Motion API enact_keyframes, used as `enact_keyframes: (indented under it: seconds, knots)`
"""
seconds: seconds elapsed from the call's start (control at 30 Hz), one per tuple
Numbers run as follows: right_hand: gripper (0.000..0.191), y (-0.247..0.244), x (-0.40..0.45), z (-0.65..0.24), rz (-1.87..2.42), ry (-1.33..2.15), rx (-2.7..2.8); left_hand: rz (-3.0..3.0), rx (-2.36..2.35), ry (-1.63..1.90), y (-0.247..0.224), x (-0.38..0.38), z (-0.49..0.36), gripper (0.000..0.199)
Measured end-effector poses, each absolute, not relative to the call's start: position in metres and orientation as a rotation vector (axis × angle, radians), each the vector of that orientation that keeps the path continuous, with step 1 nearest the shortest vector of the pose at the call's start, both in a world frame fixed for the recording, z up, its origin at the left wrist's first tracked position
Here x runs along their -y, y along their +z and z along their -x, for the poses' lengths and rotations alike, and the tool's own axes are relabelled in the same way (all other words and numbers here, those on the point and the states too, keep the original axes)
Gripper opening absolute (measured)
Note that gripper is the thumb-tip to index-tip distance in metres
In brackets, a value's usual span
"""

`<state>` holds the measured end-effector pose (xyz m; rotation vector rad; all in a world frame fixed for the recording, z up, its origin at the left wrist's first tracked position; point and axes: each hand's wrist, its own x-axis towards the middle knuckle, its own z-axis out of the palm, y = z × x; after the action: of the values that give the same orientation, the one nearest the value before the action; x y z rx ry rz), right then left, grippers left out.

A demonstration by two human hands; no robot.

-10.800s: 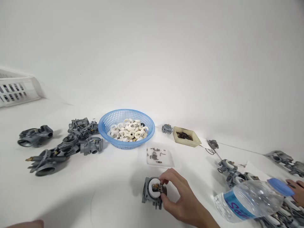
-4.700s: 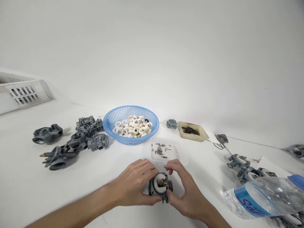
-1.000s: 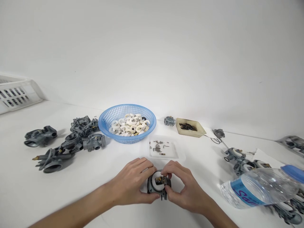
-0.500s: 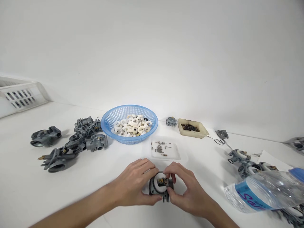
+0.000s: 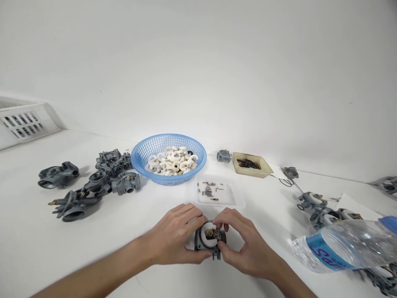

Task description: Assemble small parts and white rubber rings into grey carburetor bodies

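Observation:
A grey metal carburetor body (image 5: pixel 201 244) rests on the white table at the bottom centre, with a white ring-shaped float (image 5: pixel 208 241) inside its round opening. My left hand (image 5: pixel 177 236) grips the body's left side, fingers over the top edge and thumb along the near edge. On the other side, my right hand (image 5: pixel 245 242) has its index finger and thumb at the float's hinge end, pinched about the right part of the body. Whether a small pin sits between those fingertips is too small to tell. Just beyond lies a translucent tray (image 5: pixel 238 200) of small metal parts.
Behind stands a blue basket (image 5: pixel 136 159) of white floats. Grey carburetor bodies (image 5: pixel 126 183) lie at left, near a white crate (image 5: pixel 46 130). A beige tray (image 5: pixel 259 171) holds black rings. At right are a plastic bottle (image 5: pixel 366 240) and more bodies (image 5: pixel 310 202).
The view has tilted slightly, so things sit a little higher in the picture. Both hands keep nearly the same hold on the body, with only a small shift of the fingers.

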<state>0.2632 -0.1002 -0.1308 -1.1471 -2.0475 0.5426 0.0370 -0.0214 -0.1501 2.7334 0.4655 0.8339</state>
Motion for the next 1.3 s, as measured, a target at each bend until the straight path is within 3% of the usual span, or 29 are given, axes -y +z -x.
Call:
enact_keyframes:
  seconds: [0.7,1.07,1.3]
  knots:
    - [0.04,-0.13,0.101,-0.263,1.193,0.541,2.033,-2.725,-0.472,0.822,-0.15,0.021,-0.036,0.043]
    - [0.05,-0.124,0.101,-0.265,1.166,0.473,2.05,-2.629,-0.487,0.809,-0.15,0.023,-0.038,0.045]
    - [0.026,-0.116,0.097,-0.27,1.232,0.824,1.742,-2.5,-0.505,0.771,-0.145,0.023,-0.037,0.047]
